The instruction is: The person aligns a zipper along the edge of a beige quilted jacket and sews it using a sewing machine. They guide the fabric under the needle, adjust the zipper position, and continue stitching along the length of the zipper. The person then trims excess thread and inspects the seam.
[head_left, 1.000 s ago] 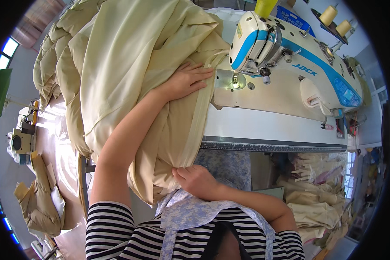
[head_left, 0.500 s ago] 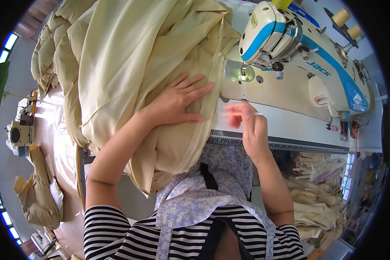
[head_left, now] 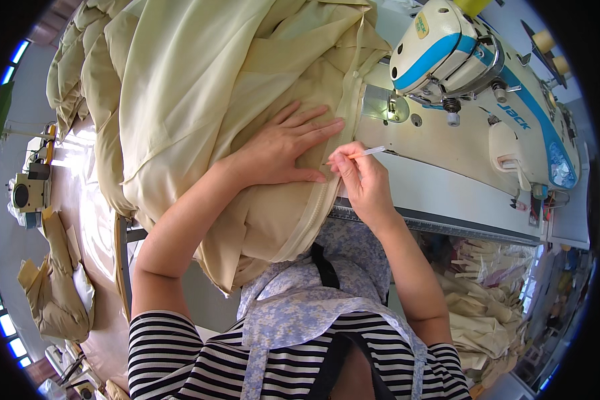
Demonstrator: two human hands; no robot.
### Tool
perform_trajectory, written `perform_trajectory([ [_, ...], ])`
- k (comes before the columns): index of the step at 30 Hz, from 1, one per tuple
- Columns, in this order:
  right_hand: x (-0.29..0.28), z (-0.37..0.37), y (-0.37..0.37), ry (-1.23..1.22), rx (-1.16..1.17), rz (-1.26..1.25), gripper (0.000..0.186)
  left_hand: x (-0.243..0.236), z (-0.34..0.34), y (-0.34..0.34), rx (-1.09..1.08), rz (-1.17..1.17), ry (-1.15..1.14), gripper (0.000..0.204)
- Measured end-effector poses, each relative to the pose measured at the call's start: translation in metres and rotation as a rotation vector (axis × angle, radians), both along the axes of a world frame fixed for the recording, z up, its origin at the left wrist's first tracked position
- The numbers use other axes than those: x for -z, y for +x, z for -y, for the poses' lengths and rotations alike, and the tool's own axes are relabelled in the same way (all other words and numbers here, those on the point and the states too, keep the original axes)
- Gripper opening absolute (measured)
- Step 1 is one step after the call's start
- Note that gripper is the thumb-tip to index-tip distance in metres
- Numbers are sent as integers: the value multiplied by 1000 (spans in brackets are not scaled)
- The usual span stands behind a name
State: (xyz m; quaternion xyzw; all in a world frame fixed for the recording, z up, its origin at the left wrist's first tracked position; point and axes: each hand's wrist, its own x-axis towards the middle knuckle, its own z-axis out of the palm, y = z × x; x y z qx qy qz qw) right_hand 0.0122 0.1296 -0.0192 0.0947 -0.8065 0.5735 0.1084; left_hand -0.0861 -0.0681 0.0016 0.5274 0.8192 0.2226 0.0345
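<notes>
A large cream-beige garment [head_left: 180, 113] is heaped over the sewing table, with a zipper edge [head_left: 343, 110] running down its right side. My left hand [head_left: 290, 143] lies flat on the fabric, fingers spread, the fingertips close to that edge. Pinched in my right hand [head_left: 361, 175] is a thin pen-like marker [head_left: 370, 152] with an orange part and a clear whitish end. Its tip points left and meets the fabric beside the zipper edge, though exact contact is hard to see.
A white and blue sewing machine [head_left: 447, 57] stands at the upper right, its metal needle plate [head_left: 385, 105] beside the garment. A ruler strip [head_left: 420, 223] runs along the table's front edge. Beige fabric pieces [head_left: 480, 320] pile at the lower right; a beige bundle [head_left: 60, 287] lies at left.
My right hand has moved left and up, bringing the marker from over the white table edge to the garment's zipper edge. My left hand stays flat on the fabric.
</notes>
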Motion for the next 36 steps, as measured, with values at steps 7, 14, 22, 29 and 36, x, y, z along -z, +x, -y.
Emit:
perform_trajectory([
  [7, -2, 1, -1, 74, -4, -32, 10, -2, -1, 1, -5, 10, -5, 96],
  [14, 0, 0, -2, 248, -5, -137, 10, 2, 0, 0, -1, -8, 16, 96],
  [22, -6, -9, -2, -384, 174, -53, 26, -28, -22, -8, -138, 31, -70, 57],
  [29, -18, -15, -30, -269, 198, -133, 30, 3, -44, -34, -232, -262, 137, 33],
  [36, -11, -12, -87, -56, 167, -105, 26, 19, -22, -44, -165, -175, 175, 34],
])
